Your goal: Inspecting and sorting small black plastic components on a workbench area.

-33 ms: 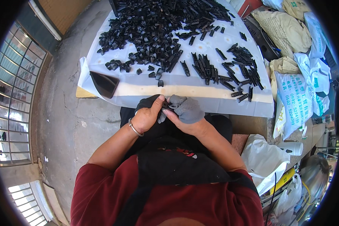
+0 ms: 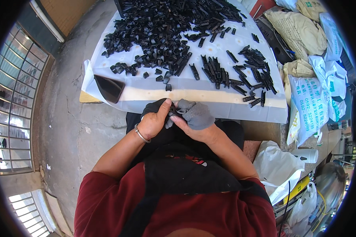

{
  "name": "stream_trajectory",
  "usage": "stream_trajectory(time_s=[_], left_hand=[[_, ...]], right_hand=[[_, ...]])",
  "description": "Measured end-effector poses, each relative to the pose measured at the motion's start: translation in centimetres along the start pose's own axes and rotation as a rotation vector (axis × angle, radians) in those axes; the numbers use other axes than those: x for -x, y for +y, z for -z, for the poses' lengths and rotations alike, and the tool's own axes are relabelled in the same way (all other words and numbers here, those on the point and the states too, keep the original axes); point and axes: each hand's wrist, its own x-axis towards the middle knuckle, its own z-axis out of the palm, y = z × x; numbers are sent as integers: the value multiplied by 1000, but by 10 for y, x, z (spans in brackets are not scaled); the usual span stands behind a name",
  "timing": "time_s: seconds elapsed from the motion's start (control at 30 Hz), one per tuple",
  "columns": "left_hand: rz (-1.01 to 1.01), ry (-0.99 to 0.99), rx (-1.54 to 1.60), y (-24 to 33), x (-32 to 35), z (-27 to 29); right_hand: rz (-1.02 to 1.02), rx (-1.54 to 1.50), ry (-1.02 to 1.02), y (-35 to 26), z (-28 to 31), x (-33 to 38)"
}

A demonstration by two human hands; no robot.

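thumb and curled fingers of the left hand [image 2: 155,120] close on a small dark piece [image 2: 172,112], and the right hand [image 2: 192,121] grips the same piece from the other side, its bare thumb pressed against it. the hands nearly touch, at the middle of the near edge of the bench [image 2: 90,98], and cover so much of the piece that its exact shape cannot be told. black fabric [image 2: 151,107] wraps the left fingers; a grey glove [image 2: 203,117] with a dotted patch covers the right ones. a metal bracelet [image 2: 142,135] rings the left wrist.

a white sheet [image 2: 150,104] lies over the bench, with a cream band [image 2: 213,95] running along the near edge. one black clip [image 2: 168,87] sits just beyond the hands, near that band. a large heap of black clips [image 2: 158,39] spreads from the far edge toward the middle. long narrow black pieces [image 2: 213,71] lie bunched to the right of it, and a looser group of long pieces [image 2: 261,75] reaches toward the right edge. a dark phone [image 2: 110,88] rests at the near left corner.

the person wears a black apron [image 2: 186,173] over a maroon top [image 2: 101,193]. past the right edge stand blue-and-white bags [image 2: 309,108] and a beige sack [image 2: 298,31]; a white plastic bag [image 2: 279,166] lies off the near right corner.
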Motion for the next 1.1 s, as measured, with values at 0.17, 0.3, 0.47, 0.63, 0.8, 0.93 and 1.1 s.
stream_trajectory(time_s=[0.17, 0.3, 0.47, 0.63, 0.8, 0.93, 1.1], left_hand=[[15, -24, 103, -3, -11, 7], [-61, -4, 131, -10, -12, 8], [-95, 26, 195, -14, -13, 7], [-76, 4, 195, -15, -11, 8], [-72, 21, 156, -19, -10, 8], [-15, -7, 92, -23, -10, 10], [-21, 8, 87, -28, -12, 6]], right_hand=[[-24, -15, 1, 0, 0, 3], [20, 25, -56, 5, 0, 2], [-27, 36, -92, 2, 2, 0], [-8, 111, -112, 2, -1, 4], [8, 115, -70, -1, 0, 4], [-8, 130, -115, -1, -1, 4], [-48, 141, -178, 2, -5, 4]])
